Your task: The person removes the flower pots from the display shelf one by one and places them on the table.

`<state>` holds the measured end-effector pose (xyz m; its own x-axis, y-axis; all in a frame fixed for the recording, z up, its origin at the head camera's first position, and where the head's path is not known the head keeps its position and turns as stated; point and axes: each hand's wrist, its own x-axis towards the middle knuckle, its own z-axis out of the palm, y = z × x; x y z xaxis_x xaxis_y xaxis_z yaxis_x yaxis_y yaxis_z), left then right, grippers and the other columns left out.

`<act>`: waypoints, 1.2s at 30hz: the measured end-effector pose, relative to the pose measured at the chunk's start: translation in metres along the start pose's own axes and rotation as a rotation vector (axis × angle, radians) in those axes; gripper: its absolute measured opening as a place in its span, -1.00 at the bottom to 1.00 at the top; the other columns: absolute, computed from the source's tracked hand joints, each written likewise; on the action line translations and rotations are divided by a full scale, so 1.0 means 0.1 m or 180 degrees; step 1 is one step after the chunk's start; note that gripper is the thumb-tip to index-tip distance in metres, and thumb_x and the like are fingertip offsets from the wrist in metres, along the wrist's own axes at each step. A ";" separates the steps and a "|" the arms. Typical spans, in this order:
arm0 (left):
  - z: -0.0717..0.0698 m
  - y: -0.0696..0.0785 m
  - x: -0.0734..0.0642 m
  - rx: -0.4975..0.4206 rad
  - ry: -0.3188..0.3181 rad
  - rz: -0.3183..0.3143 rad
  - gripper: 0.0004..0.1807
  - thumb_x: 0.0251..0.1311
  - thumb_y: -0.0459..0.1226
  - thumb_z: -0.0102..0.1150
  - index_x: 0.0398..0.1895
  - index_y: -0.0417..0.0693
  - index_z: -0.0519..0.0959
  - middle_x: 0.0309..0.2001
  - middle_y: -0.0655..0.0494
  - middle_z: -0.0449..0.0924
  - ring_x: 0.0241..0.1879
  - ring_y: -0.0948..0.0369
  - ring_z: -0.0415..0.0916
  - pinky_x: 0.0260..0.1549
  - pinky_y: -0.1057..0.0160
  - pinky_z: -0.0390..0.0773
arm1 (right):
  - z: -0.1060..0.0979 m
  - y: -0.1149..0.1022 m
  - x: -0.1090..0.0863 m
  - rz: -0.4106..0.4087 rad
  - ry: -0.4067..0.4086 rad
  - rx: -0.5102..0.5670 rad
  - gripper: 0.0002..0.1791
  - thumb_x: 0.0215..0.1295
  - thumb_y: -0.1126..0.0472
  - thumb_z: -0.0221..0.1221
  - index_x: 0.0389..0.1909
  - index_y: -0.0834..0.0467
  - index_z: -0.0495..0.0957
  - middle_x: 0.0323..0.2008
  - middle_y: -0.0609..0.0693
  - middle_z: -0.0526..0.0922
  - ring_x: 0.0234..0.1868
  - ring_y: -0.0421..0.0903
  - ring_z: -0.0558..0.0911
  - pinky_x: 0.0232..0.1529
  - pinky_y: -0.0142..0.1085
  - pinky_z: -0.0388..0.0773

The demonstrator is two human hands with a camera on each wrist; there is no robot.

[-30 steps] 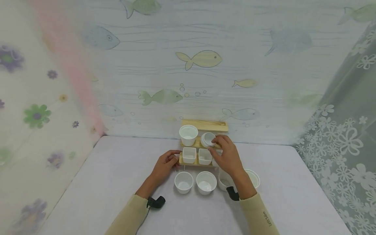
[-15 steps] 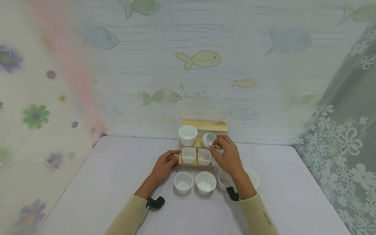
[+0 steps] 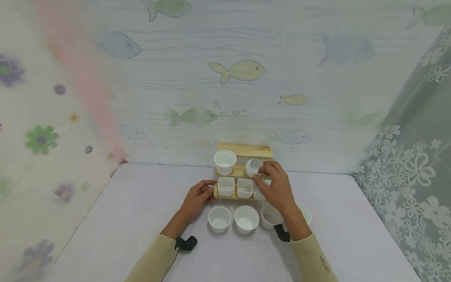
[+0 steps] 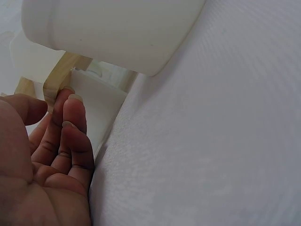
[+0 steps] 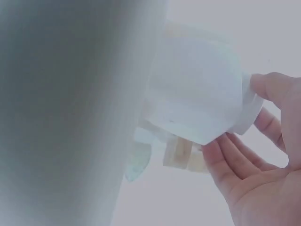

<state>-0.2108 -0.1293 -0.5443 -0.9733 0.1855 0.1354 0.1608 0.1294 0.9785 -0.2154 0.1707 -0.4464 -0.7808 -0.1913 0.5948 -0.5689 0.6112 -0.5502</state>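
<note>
In the head view, my right hand [image 3: 276,186] pinches the rim of a small round white cup [image 3: 251,168] on the middle shelf of a tiered wooden stand [image 3: 239,171]. The cup leans, its mouth toward my fingers. In the right wrist view, my thumb touches a white rim [image 5: 251,110], largely hidden by a nearer white cup [image 5: 193,89]. My left hand [image 3: 198,199] holds the left end of the lower shelf; in the left wrist view, thumb and fingertips pinch the wooden end [image 4: 59,77]. Left of the held cup stands a larger round white cup [image 3: 225,162].
Square white cups [image 3: 226,186] line the lower shelf, one partly behind my right hand. Several round white cups [image 3: 246,220] stand on the table before the stand, some partly covered by my right forearm. A wooden top shelf [image 3: 244,150] is behind, near the patterned curtain [image 3: 190,137].
My right hand and the small round cup have shifted slightly right along the middle shelf. My left hand stays at the lower shelf's end.
</note>
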 end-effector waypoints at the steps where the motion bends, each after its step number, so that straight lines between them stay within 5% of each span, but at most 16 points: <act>1: 0.00 0.00 0.00 0.0005 0.0001 -0.0001 -0.67 0.61 -0.29 0.07 0.33 -0.11 0.55 -0.26 -0.09 0.68 -0.26 0.13 0.65 -0.21 0.30 0.65 | -0.01 0.00 0.00 0.0023 -0.0005 -0.0012 -0.80 0.31 0.27 0.47 -0.20 0.21 0.63 0.12 0.18 0.61 0.05 0.11 0.69 0.09 0.05 0.67; 7: 0.00 0.00 -0.01 -0.0025 0.0013 -0.0027 -0.67 0.61 -0.30 0.07 0.33 -0.09 0.56 -0.26 -0.05 0.68 -0.26 0.13 0.65 -0.22 0.30 0.65 | -0.04 -0.03 -0.02 0.0143 -0.0061 -0.0035 -0.79 0.30 0.26 0.47 -0.22 0.20 0.62 0.13 0.17 0.63 0.21 0.15 0.64 0.11 0.02 0.68; 36: 0.00 0.00 0.00 -0.0022 0.0026 -0.0012 -0.69 0.60 -0.31 0.08 0.30 -0.05 0.58 -0.27 -0.05 0.69 -0.26 0.11 0.67 -0.22 0.28 0.66 | -0.17 0.08 -0.20 -0.0176 0.0110 -0.0175 -0.75 0.17 0.34 0.50 -0.31 0.19 0.56 0.08 0.17 0.65 0.12 0.11 0.67 -0.07 -0.07 0.69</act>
<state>-0.2110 -0.1290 -0.5444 -0.9752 0.1772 0.1330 0.1561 0.1232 0.9800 -0.1997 0.1931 -0.4529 -0.7385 -0.1999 0.6439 -0.5952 0.6419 -0.4834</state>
